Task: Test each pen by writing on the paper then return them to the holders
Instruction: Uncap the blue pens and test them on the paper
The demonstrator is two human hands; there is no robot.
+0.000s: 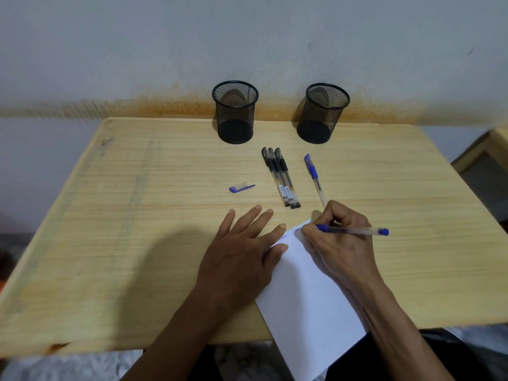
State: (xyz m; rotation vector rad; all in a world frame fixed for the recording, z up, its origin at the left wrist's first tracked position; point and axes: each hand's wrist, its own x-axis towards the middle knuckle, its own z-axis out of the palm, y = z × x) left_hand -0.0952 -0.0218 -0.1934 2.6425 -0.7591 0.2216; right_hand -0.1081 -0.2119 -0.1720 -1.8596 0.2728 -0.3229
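My right hand [339, 243] grips an uncapped blue pen [354, 230], its tip on the top edge of the white paper [308, 303], where blue writing shows. My left hand [242, 254] lies flat, fingers spread, pressing the paper's upper left corner. The blue pen cap [241, 187] lies loose on the table to the left. Three capped black pens [281, 176] lie side by side beyond my hands. A second blue pen [314, 178], capped, lies right of them. Two black mesh holders [235, 112] [323, 114] stand at the table's far edge, with nothing visible inside.
The wooden table [123, 229] stands against a grey wall with a rusty stain. The paper hangs over the table's near edge. Part of another wooden piece of furniture [486, 160] shows at the right.
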